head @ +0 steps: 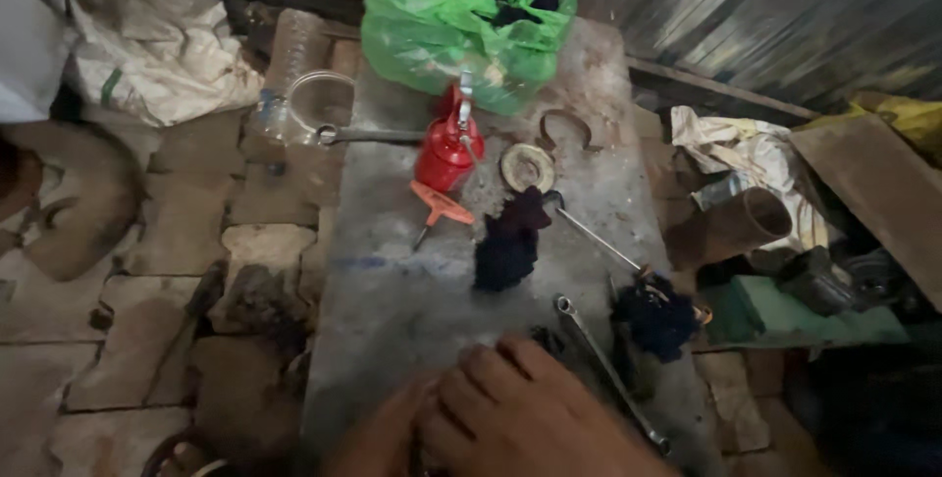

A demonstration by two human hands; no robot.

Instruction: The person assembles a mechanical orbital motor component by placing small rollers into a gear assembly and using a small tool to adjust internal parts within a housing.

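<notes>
3 spanners point(608, 371), 2 dark rags point(510, 241), 1 red oil can point(446, 153) (1 green bag point(456, 21)).

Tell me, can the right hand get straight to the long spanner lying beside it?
Probably yes. The right hand rests on the bench with the long spanner just to its right, bare metal between them. Only the dark rag lies near its far end.

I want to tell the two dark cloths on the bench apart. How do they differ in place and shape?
The left dark cloth lies mid-bench, stretched long beside the red oil can; the right dark cloth sits bunched at the bench's right edge. The left one lies near one end of a thin wrench; the right one lies at the other. Both look dark blue and crumpled.
</notes>
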